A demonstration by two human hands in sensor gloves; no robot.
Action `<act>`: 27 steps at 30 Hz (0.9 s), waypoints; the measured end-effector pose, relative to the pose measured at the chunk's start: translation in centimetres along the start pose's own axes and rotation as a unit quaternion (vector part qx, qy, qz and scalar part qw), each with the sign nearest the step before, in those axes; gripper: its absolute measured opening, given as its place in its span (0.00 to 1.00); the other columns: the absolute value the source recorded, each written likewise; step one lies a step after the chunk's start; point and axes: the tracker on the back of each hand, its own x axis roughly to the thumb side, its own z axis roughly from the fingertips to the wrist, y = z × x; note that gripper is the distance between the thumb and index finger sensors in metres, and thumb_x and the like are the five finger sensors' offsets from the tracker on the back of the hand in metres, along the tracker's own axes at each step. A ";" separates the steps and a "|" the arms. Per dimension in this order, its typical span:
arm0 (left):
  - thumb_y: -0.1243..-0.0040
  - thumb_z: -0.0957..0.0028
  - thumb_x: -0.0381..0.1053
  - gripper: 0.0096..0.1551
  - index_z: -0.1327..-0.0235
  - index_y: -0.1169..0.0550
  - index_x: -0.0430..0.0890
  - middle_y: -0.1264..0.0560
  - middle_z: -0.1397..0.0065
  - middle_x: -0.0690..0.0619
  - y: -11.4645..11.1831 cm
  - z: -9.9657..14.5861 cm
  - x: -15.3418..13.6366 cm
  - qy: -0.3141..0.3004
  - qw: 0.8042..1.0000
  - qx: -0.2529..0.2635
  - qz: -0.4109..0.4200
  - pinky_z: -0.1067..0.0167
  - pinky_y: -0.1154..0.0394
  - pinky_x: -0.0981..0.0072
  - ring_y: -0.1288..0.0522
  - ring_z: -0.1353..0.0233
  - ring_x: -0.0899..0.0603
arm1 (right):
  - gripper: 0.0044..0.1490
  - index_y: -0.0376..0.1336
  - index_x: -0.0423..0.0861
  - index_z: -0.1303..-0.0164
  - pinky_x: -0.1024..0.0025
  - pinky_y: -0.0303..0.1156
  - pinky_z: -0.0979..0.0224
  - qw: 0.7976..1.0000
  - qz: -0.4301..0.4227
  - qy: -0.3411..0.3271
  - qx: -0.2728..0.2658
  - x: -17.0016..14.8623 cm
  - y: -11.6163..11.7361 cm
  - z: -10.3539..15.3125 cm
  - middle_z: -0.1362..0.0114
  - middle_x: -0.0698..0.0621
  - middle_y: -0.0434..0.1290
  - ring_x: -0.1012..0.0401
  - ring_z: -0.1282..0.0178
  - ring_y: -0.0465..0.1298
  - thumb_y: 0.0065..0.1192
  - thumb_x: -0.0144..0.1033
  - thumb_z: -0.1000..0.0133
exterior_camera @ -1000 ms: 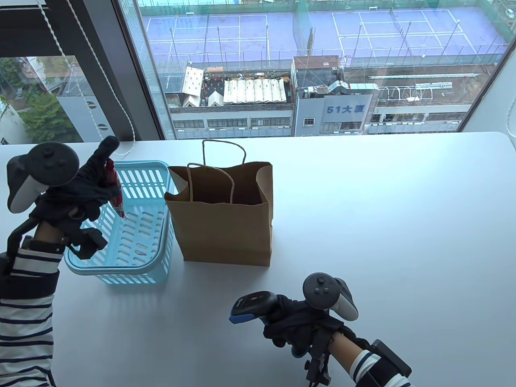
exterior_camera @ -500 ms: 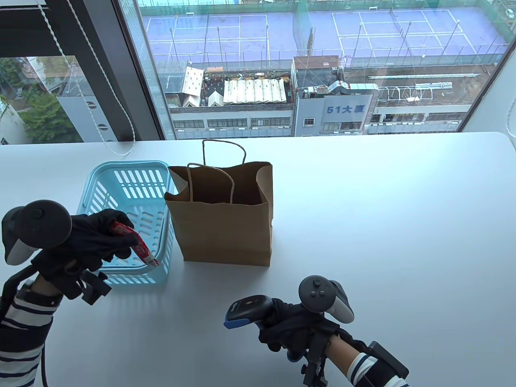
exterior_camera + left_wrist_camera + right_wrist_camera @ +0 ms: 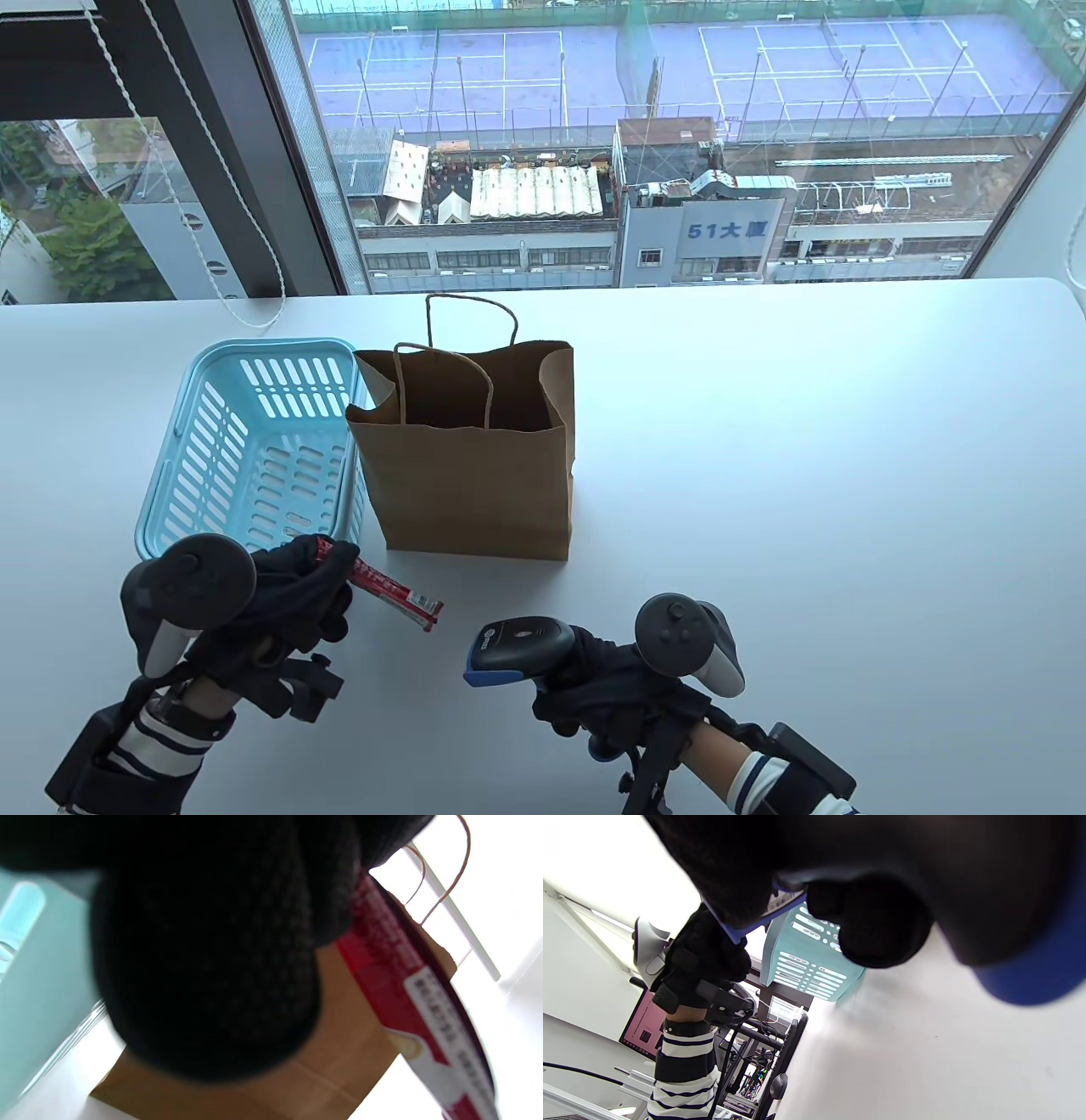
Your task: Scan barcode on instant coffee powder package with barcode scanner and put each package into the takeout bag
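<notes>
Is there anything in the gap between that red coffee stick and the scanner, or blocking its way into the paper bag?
Nothing visible. The coffee stick in the left hand faces the scanner in the right hand across bare table. The paper bag stands open-topped just behind them.

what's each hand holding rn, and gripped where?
Left hand: slim red coffee stick packet, gripped at one end, the rest sticking out toward the scanner. Right hand: black, blue-trimmed barcode scanner, by its handle.

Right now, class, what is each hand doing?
Left hand: closed, holding the red coffee stick.
Right hand: closed, gripping the barcode scanner.
</notes>
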 end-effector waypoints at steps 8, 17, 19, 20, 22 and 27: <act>0.52 0.46 0.56 0.23 0.80 0.17 0.38 0.14 0.83 0.56 -3.4 1.4 -0.7 0.008 0.998 0.001 -0.068 0.97 0.17 0.76 0.12 0.91 0.57 | 0.44 0.54 0.35 0.30 0.46 0.75 0.49 0.990 0.002 0.057 -0.128 -0.3 -0.5 0.8 0.42 0.41 0.74 0.45 0.54 0.81 0.74 0.34 0.50; 0.55 0.46 0.57 0.24 0.77 0.19 0.40 0.17 0.83 0.60 -5.0 1.4 -2.3 0.015 0.999 -0.043 -0.028 0.97 0.19 0.77 0.16 0.93 0.60 | 0.39 0.60 0.40 0.34 0.49 0.77 0.49 0.977 -0.144 0.152 -0.031 -2.9 0.7 0.3 0.42 0.44 0.75 0.48 0.54 0.82 0.76 0.35 0.52; 0.56 0.46 0.57 0.24 0.77 0.19 0.40 0.17 0.83 0.60 -5.0 1.4 -2.5 0.015 0.999 -0.042 -0.024 0.97 0.19 0.77 0.16 0.93 0.60 | 0.40 0.58 0.39 0.33 0.48 0.77 0.49 0.977 -0.140 0.156 -0.032 -3.0 0.7 0.4 0.42 0.44 0.74 0.48 0.54 0.81 0.75 0.35 0.52; 0.56 0.46 0.57 0.24 0.77 0.19 0.40 0.17 0.83 0.60 -4.9 1.4 -2.6 0.016 0.999 -0.044 -0.015 0.96 0.19 0.77 0.16 0.92 0.60 | 0.41 0.57 0.38 0.32 0.49 0.77 0.49 0.977 -0.142 0.155 -0.033 -2.9 0.7 0.4 0.41 0.44 0.74 0.48 0.54 0.81 0.75 0.35 0.52; 0.56 0.46 0.57 0.24 0.77 0.19 0.40 0.17 0.83 0.60 -4.9 1.4 -2.6 0.017 0.999 -0.045 -0.009 0.96 0.19 0.77 0.16 0.92 0.60 | 0.40 0.59 0.39 0.34 0.48 0.77 0.50 0.977 -0.145 0.151 -0.030 -2.8 0.7 0.3 0.42 0.43 0.74 0.48 0.55 0.81 0.76 0.35 0.52; 0.57 0.46 0.57 0.24 0.77 0.19 0.40 0.17 0.83 0.60 -5.0 1.4 -2.6 0.011 0.999 -0.050 -0.015 0.96 0.19 0.77 0.16 0.92 0.60 | 0.39 0.57 0.37 0.34 0.49 0.77 0.49 0.980 -0.137 0.143 -0.036 -2.6 0.6 0.3 0.42 0.44 0.74 0.49 0.54 0.81 0.74 0.34 0.51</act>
